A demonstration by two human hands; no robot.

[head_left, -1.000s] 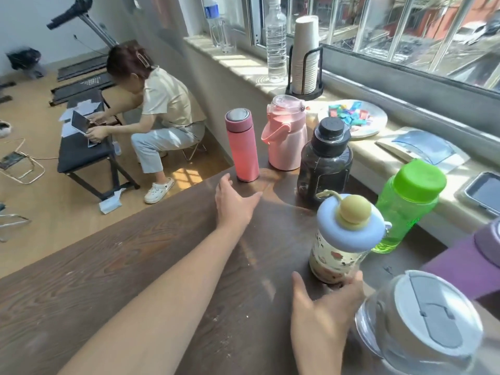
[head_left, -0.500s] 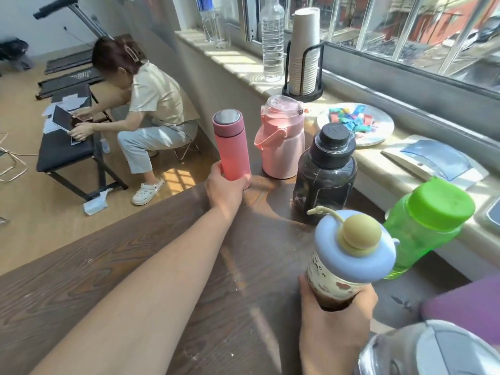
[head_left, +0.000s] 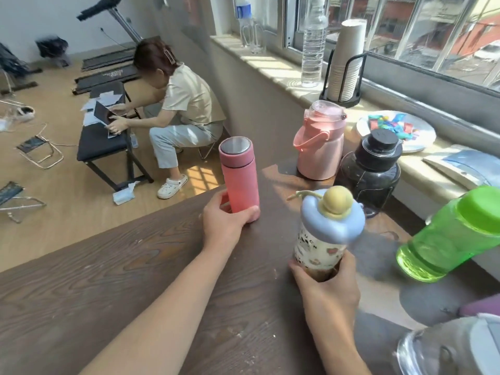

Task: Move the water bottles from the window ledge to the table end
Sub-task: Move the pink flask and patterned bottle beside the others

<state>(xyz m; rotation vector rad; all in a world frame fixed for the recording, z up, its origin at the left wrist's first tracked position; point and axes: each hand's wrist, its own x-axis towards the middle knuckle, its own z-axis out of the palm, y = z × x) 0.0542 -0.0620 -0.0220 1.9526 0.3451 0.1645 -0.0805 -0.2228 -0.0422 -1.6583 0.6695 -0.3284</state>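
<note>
My left hand (head_left: 226, 221) grips the base of a slim pink flask (head_left: 239, 175) that stands upright near the far edge of the dark wooden table (head_left: 108, 266). My right hand (head_left: 328, 288) holds the lower part of a patterned bottle with a blue lid and yellow knob (head_left: 324, 228), lifted a little off the table. On the table behind stand a pink jug with a handle (head_left: 320, 142), a black bottle (head_left: 372, 169) and a green bottle (head_left: 454, 234). A clear plastic bottle (head_left: 312, 44) stands on the window ledge (head_left: 273, 69).
A stack of paper cups in a black holder (head_left: 345, 60) and a plate of coloured bits (head_left: 396, 131) sit on the ledge. A clear jar with a grey lid (head_left: 454, 347) is at the lower right. A person crouches by a black bench (head_left: 105, 142) on the floor.
My left hand reached the pink flask and closed around its base, sliding it nearer. My right hand closed on the blue-lidded bottle and raised it.
</note>
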